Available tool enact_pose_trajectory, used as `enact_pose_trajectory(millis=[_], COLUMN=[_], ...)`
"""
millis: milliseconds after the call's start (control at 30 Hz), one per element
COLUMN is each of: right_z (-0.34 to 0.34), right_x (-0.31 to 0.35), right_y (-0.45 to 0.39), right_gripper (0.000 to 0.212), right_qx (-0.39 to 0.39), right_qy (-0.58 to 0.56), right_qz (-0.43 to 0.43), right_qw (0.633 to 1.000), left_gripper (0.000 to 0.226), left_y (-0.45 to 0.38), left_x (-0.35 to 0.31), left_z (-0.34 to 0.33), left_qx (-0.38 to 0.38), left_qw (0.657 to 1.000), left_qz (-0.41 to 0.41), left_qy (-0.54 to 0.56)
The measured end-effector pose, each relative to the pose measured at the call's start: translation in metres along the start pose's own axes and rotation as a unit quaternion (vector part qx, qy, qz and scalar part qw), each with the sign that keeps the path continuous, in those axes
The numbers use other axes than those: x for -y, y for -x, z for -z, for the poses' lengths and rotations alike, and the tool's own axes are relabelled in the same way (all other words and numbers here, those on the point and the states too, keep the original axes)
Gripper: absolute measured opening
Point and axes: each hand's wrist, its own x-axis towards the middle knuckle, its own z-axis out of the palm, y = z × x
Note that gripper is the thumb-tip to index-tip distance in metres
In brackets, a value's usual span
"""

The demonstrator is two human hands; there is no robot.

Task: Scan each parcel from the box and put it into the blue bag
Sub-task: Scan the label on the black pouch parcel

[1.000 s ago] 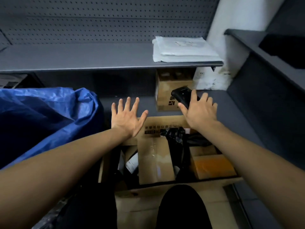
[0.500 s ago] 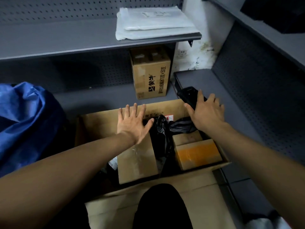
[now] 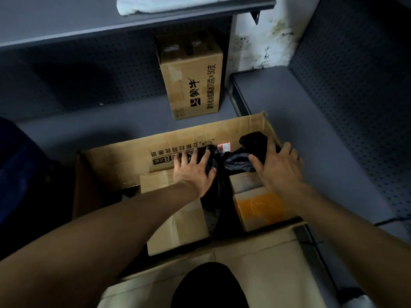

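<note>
- The box (image 3: 124, 161) is lying open at the centre, still holding several parcels: a brown carton (image 3: 178, 221), a black bag (image 3: 219, 174), an orange-taped carton (image 3: 260, 207).
- The left hand (image 3: 193, 172), fingers spread and gripping nothing, is reaching over the black bag.
- The right hand (image 3: 278, 167) is holding the scanner (image 3: 254, 143) at one o'clock.
- The blue bag (image 3: 13, 174) is sitting at nine o'clock; most scanning appears left.

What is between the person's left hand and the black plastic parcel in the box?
Nothing visible. The left hand reaches into the open box, its spread fingers right at the black plastic parcel. The right hand holds the black scanner to the side.
</note>
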Motion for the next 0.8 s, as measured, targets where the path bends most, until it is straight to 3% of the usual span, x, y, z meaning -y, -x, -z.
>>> enact_pose_trajectory(millis=[167, 333, 500, 800], right_z=[-0.012, -0.016, -0.017, -0.010], right_x=[-0.010, -0.008, 0.000, 0.014], right_y=[-0.007, -0.011, -0.013, -0.012], right_gripper=[0.081, 0.080, 0.081, 0.081], right_qx=[0.006, 0.015, 0.016, 0.004], right_qy=[0.001, -0.008, -0.007, -0.004], right_qz=[-0.010, -0.010, 0.000, -0.001], right_qw=[1.000, 1.000, 1.000, 1.000], left_gripper=[0.055, 0.060, 0.068, 0.071], left_y=[-0.027, -0.048, -0.061, -0.035], left_x=[-0.012, -0.016, -0.013, 0.002], left_z=[-0.020, -0.025, -0.027, -0.026], left_qx=[0.052, 0.094, 0.138, 0.082], left_qw=[0.998, 0.995, 0.981, 0.952], left_qz=[-0.018, -0.008, -0.004, -0.076], left_qy=[0.022, 0.036, 0.134, 0.285])
